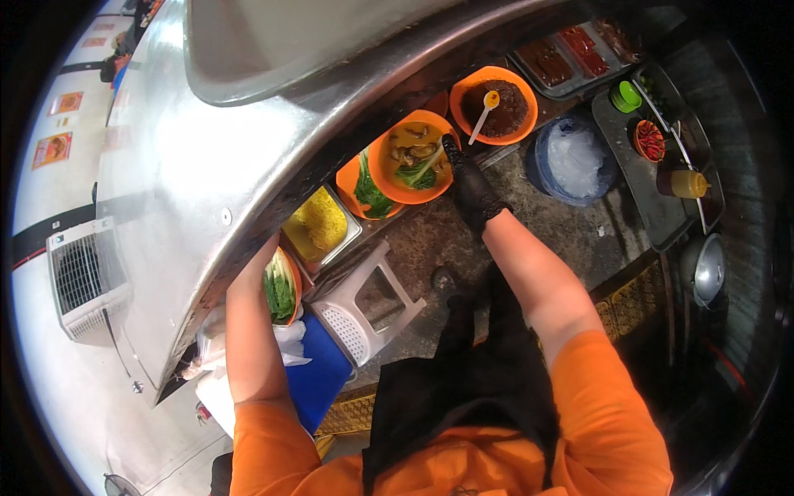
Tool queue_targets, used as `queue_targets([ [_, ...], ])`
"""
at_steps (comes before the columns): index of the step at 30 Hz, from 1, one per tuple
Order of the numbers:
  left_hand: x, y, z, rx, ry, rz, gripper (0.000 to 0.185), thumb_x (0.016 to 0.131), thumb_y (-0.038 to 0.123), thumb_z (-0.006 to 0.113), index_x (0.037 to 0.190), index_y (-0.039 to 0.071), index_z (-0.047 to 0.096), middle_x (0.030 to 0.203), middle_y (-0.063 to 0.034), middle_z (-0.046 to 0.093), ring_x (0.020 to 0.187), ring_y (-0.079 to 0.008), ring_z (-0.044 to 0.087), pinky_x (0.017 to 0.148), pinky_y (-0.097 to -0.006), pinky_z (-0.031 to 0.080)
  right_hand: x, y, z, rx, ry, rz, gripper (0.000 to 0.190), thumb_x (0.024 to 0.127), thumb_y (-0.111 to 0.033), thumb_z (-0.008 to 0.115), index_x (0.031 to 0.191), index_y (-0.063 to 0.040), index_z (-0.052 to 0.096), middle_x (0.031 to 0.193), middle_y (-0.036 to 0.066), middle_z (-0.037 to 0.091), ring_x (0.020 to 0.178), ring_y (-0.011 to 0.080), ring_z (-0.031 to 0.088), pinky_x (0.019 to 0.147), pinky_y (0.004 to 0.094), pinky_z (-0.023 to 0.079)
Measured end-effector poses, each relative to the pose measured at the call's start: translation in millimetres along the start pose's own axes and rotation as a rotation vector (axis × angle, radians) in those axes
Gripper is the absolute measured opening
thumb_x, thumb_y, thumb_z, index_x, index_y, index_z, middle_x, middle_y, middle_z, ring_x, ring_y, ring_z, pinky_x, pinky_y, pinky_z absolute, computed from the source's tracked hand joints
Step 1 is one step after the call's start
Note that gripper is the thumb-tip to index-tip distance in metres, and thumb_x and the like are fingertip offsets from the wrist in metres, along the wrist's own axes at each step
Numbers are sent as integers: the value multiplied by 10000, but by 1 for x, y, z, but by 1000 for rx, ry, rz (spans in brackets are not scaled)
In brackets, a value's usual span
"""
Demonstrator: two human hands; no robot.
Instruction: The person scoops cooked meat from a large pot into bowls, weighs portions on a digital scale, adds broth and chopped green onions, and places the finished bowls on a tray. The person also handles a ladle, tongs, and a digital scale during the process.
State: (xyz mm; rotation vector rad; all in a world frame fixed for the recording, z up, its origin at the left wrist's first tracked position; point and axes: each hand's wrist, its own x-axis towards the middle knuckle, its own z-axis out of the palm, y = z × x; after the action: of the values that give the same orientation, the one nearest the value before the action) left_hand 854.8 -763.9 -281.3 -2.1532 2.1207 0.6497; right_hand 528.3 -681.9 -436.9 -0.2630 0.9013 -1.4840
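My right hand (468,180), in a black glove, grips the right rim of an orange bowl (388,164) holding broth, dark pieces and a green leafy vegetable. That bowl overlaps another orange bowl (348,178) with leafy greens in it. My left forearm reaches under the metal counter edge; the left hand itself is hidden there. Near that forearm are an orange bowl of leafy greens (280,288) and a metal tray of yellow noodles (318,224). Up and right of my right hand, an orange bowl of dark sauce (496,102) has a white spoon (484,118) in it.
The curved metal counter (260,149) spans the upper left. A plastic stool (372,310) stands on the floor below the noodles. To the right are a blue bin lined with plastic (574,161), a dark tray (620,139) with red chillies (650,141) and a sauce bottle (684,184), and a metal wok (709,270).
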Motion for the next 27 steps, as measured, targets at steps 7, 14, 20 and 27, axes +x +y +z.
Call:
queue_targets([
  [7,1,-16,-6,-33,91,41,431,925,322,588,1291,93,583,1021,-124,684,915,-208,660,846,-328,476,9,6,39,-7,6,40,641,984,-418,534,1473,-57,332,1424,94,457,1278,199,462,1042,333,390],
  [14,-14,-26,-3,-41,118,115,481,934,351,600,1341,100,549,1086,-115,681,951,-185,653,881,-305,464,-2,3,46,51,16,121,650,986,-432,518,1488,-77,306,1463,93,417,1323,207,426,1069,344,377],
  [20,-67,47,-13,45,-85,14,470,931,368,612,1340,142,563,1120,-159,676,1018,-230,658,894,-310,473,-3,0,42,71,8,122,637,989,-412,519,1493,-93,296,1468,82,407,1337,203,404,1103,359,333],
  [27,-53,47,-13,113,99,249,466,893,311,661,1296,91,585,1249,-219,598,1175,-351,576,947,-376,460,-8,5,24,98,38,107,593,1005,-397,494,1478,-81,325,1452,73,428,1335,195,404,1091,357,336],
])
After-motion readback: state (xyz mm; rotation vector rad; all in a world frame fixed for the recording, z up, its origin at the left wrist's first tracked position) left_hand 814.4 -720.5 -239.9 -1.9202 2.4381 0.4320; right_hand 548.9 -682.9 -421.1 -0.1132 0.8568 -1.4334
